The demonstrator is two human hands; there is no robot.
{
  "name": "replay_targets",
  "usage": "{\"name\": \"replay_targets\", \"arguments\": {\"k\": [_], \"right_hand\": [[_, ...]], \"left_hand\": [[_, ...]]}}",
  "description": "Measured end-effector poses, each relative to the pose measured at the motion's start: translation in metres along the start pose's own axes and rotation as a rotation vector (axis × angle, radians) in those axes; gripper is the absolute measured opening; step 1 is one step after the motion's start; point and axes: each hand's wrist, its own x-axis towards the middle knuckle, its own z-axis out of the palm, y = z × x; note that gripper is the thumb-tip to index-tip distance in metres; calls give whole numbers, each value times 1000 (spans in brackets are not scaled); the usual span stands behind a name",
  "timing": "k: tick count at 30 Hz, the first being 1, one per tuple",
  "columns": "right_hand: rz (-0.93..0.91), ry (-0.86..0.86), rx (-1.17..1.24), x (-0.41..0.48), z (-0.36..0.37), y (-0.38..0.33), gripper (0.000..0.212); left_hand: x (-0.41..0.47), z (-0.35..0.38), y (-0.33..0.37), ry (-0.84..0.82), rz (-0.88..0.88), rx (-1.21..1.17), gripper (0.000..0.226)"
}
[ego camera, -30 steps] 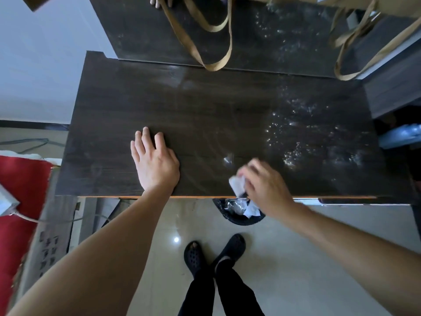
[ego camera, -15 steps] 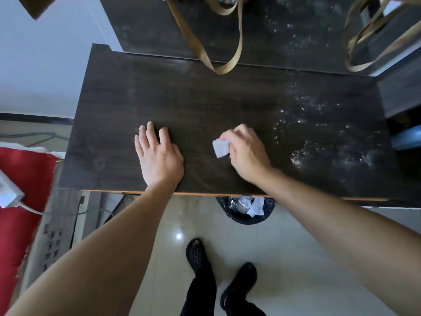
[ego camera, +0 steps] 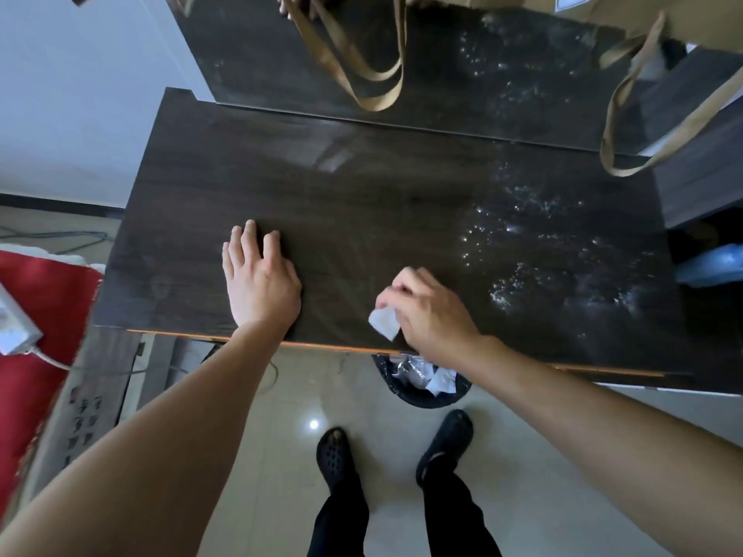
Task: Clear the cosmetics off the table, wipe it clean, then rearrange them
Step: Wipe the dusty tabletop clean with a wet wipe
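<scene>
The dark wooden table (ego camera: 382, 203) has no cosmetics on its top. My left hand (ego camera: 260, 281) lies flat on it, fingers apart, near the front edge at left of centre. My right hand (ego camera: 428, 311) is shut on a small white wipe (ego camera: 384, 322) and presses it on the table close to the front edge. White specks and smears (ego camera: 534, 251) cover the right part of the table top.
A mirror (ego camera: 442, 54) stands at the table's back. Brown bag straps (ego camera: 362, 62) hang over it. A black-lined bin (ego camera: 422, 381) with crumpled wipes sits on the floor under the front edge. A red mat (ego camera: 44, 315) and a white power strip (ego camera: 14, 327) lie at left.
My right hand, still holding the wipe, went from the front edge up onto the table, then came back down toward the front edge. My left hand stayed flat in place.
</scene>
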Motion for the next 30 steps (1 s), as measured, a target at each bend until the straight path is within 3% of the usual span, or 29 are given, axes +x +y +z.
{"name": "replay_targets", "arguments": {"k": [2, 4, 8, 13, 18, 23, 30], "right_hand": [[-174, -67, 31, -42, -3, -1, 30], [-218, -108, 105, -62, -16, 15, 29], [-10, 93, 173, -13, -63, 86, 26], [133, 250, -53, 83, -126, 173, 22], [-100, 257, -226, 144, -116, 194, 21], [-274, 192, -355, 148, -88, 206, 18], [-10, 106, -340, 86, -129, 277, 28]], "left_hand": [[0, -2, 6, -14, -52, 2, 33], [-4, -5, 20, -9, -98, -18, 33], [-26, 2, 82, 38, -81, -99, 34], [-49, 27, 131, 23, -181, -61, 43], [-51, 35, 134, 30, -197, 21, 45], [-50, 34, 134, 54, -189, 45, 45], [-51, 32, 138, 74, -194, 41, 44]]}}
